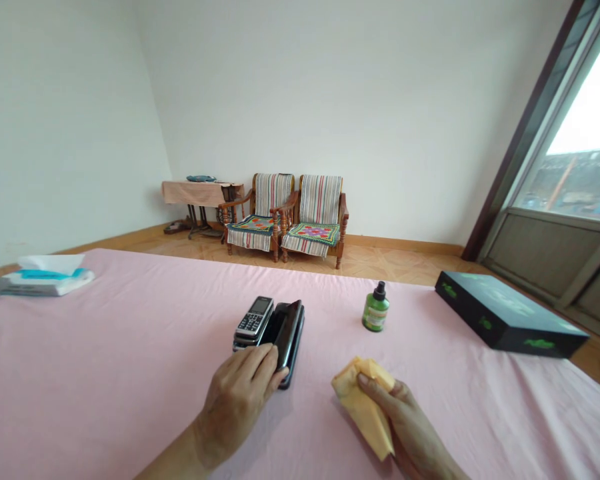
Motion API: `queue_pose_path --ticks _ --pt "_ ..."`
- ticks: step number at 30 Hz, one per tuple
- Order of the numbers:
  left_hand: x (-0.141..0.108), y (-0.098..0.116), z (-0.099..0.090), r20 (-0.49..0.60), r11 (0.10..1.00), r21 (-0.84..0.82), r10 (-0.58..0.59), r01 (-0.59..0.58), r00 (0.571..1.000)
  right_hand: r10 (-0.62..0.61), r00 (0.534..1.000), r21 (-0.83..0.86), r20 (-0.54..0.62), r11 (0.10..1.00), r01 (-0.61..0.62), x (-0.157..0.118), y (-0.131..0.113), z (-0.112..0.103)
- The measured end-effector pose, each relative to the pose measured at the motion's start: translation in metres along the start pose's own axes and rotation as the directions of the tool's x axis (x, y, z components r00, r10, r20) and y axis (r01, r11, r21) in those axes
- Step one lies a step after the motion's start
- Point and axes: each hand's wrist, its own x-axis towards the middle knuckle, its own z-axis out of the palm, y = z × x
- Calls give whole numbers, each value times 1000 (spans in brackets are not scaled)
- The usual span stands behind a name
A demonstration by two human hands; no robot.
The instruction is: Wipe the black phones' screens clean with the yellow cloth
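My left hand grips the near end of a dark, glossy phone, which is tilted over another dark phone on the pink cloth. Just left of these, a silver and black keypad phone rests on top of another device. In my right hand is a folded yellow cloth, pinched under the thumb. Beyond that hand stands a green bottle with a black cap, upright.
The pink-covered table spans the foreground. A tissue pack lies at its far left, and a black box at the right. Two wooden chairs and a small covered table stand beyond.
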Motion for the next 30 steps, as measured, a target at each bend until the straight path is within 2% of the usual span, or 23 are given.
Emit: queue_pose_path --ticks 3,6,9,13,15,17,21,23,25,27,29,30 --pt "7 5 -6 -45 999 -26 30 -31 999 -5 1000 28 -15 1000 5 1 1 -1" --pt "14 19 -10 -87 995 -58 79 -84 993 -25 999 34 -37 999 26 3 1 -3" --pt "18 37 -9 -171 978 -51 193 -204 966 -57 994 18 -97 998 59 5 -1 -8" --pt "14 58 3 -129 938 -15 341 -346 931 -110 967 5 -228 993 114 8 -11 -17" --pt "9 66 13 -130 898 -61 425 -435 896 -143 953 6 -266 989 150 10 -16 -22" --pt "2 72 24 -123 872 -129 459 -472 880 -161 948 18 -276 985 172 12 -20 -27" --pt "-5 82 32 36 877 -317 391 -361 920 -168 957 57 -238 981 187 14 -23 -31" --pt "-3 82 30 109 868 -439 309 -234 945 -163 969 64 -184 982 178 12 -23 -28" --pt "-1 80 27 187 830 -555 187 -53 964 -150 981 59 -122 986 158 8 -23 -21" --pt "2 76 27 275 736 -652 6 182 961 -130 990 34 -58 991 132 3 -20 -12" --pt "4 72 31 375 567 -715 -184 410 909 -92 996 -10 -3 996 92 -2 -15 -2" --pt "5 70 33 415 474 -735 -251 485 874 -69 997 -35 16 997 70 -4 -12 2"
